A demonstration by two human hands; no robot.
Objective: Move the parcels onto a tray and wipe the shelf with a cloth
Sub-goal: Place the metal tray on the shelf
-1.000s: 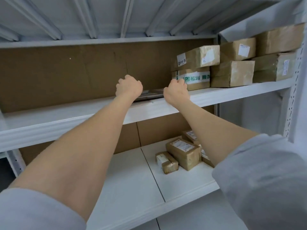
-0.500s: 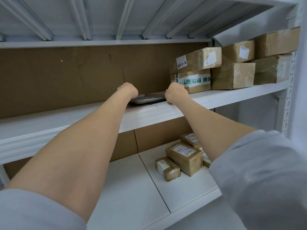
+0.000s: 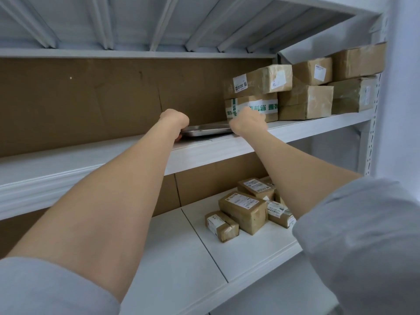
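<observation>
A flat metal tray (image 3: 205, 130) lies on the upper white shelf (image 3: 91, 160), near its front edge. My left hand (image 3: 176, 120) grips the tray's left end and my right hand (image 3: 247, 123) grips its right end, fingers curled over the rim. Just right of the tray stand stacked brown parcels: one with green-and-white tape (image 3: 268, 105), a labelled parcel (image 3: 259, 81) on top of it, and several more boxes (image 3: 305, 101) further right. No cloth is in sight.
On the lower shelf (image 3: 177, 258) lies a cluster of small brown parcels (image 3: 243, 210) at the right. A brown cardboard back panel (image 3: 91, 98) closes the upper shelf. A white perforated upright (image 3: 372, 133) stands at the right edge.
The tray has come down from a slight lift to lie flat on the upper shelf. Both hands stayed on its ends. The view shifted a little.
</observation>
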